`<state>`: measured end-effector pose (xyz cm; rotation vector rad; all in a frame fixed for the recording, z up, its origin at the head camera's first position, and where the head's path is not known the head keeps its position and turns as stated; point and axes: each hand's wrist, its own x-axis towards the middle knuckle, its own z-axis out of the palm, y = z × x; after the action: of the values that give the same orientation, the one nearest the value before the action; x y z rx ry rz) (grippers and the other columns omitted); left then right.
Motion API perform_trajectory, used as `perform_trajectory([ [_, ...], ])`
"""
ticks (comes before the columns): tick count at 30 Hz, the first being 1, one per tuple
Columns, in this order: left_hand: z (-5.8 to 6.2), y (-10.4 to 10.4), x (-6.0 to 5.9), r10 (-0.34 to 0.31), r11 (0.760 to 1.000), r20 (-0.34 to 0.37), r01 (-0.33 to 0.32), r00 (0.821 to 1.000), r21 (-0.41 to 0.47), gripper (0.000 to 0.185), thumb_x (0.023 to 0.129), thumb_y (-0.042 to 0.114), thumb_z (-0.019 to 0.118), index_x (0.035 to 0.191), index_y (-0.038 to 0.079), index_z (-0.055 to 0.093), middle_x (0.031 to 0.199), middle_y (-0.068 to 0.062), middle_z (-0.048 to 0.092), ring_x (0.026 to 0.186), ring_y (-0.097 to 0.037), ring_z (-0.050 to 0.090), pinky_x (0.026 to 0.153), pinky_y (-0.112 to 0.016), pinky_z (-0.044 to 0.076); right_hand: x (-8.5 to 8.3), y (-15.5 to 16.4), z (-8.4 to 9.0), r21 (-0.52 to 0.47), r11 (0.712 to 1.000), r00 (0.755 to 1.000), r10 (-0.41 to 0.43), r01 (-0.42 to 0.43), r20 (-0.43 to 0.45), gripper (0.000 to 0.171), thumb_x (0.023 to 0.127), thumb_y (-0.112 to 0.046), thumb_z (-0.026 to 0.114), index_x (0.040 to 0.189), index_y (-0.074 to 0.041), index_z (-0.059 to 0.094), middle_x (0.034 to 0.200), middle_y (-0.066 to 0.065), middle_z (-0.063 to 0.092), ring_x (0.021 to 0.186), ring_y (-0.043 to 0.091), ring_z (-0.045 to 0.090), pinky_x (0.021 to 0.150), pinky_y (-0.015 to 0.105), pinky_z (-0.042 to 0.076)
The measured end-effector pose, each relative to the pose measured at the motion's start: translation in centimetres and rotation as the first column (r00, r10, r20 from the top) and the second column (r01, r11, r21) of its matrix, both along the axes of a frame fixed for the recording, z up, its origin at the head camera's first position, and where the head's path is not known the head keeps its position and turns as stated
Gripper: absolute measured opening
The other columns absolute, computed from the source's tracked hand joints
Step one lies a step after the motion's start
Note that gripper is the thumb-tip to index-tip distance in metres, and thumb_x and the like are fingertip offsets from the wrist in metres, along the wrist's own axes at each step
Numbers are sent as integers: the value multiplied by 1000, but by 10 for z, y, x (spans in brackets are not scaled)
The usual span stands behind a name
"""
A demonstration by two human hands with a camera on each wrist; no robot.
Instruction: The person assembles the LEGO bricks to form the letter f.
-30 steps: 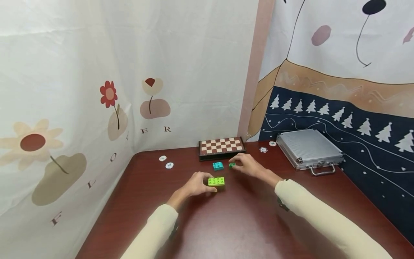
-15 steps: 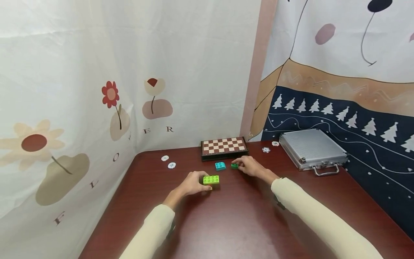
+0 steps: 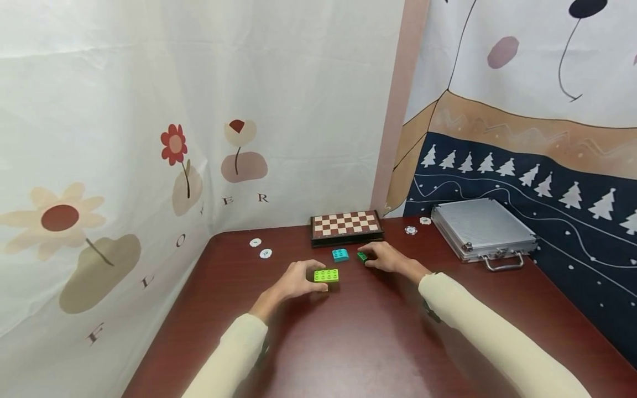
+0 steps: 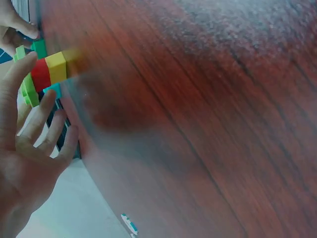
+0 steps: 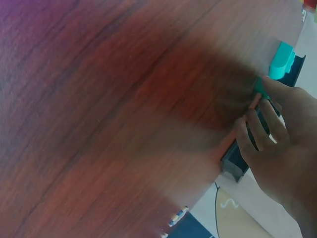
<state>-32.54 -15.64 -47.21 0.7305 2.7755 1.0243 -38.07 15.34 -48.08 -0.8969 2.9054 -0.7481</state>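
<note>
Left grip (image 3: 298,279) spread in a wide C, holding a brick stack (image 3: 325,275) between thumb and fingers; right grip (image 3: 384,257) drawn nearly together, pinching a dark green brick (image 3: 362,257). Bench (image 3: 318,342): dark red, glossy, streaked wood grain. Case (image 3: 485,226) at far right corner: silvery, ribbed top, metal handle. Chessboard (image 3: 346,224) along far edge: shallow dark box, brown-and-cream squares. Brick stack, near side of chessboard, in from far edge: plastic, lime studded top, red and yellow layers below. Cyan brick (image 3: 340,255), between stack and chessboard: studded, rounded at one end. Dark green brick, just right of cyan one: small, studded. Chips (image 3: 266,254): pale flat discs, two toward far left corner, two between chessboard and case. Versus half a second ago: dark green brick turned, roughly parallel with far edge to slanted.
</note>
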Motion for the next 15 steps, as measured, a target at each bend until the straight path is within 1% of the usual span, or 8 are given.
perform_trajectory([
  [3,2,0,-2,-11,1000,-3,11,1000,24,50,89,28,85,132,8,69,126,-6,71,116,-24,64,102,-49,50,0,-1,1,-13,1000,1000,-16,16,15,36,97,-10,75,132,-2,69,125,15,71,113,26,66,100,47,53],
  [5,2,0,-3,-14,1000,0,14,1000,24,49,90,29,84,132,8,69,126,-5,71,116,-24,64,102,-49,51,1,-1,1,-20,999,999,-37,37,25,34,96,-13,76,128,-4,71,121,12,72,107,23,66,97,46,54],
  [8,0,-1,-3,-10,1000,-2,11,1000,16,45,90,29,84,128,9,72,121,-3,72,109,-23,64,97,-47,53,3,-3,0,-27,997,997,-69,70,39,31,95,-19,79,123,-7,74,116,8,73,103,19,65,95,44,55],
  [12,-1,-1,-2,7,1000,3,-7,1000,16,37,90,29,84,121,11,75,111,0,73,100,-24,64,89,-42,53,5,-5,-3,-31,995,995,-92,92,26,30,92,-22,82,118,-9,75,111,6,74,101,18,66,92,43,56],
  [15,-2,-1,-2,18,1000,8,-18,1000,21,34,90,29,84,118,12,75,108,0,72,99,-25,64,87,-40,53,5,-5,-4,-35,995,995,-96,96,20,29,92,-23,82,116,-9,75,109,5,73,99,17,66,91,43,56],
])
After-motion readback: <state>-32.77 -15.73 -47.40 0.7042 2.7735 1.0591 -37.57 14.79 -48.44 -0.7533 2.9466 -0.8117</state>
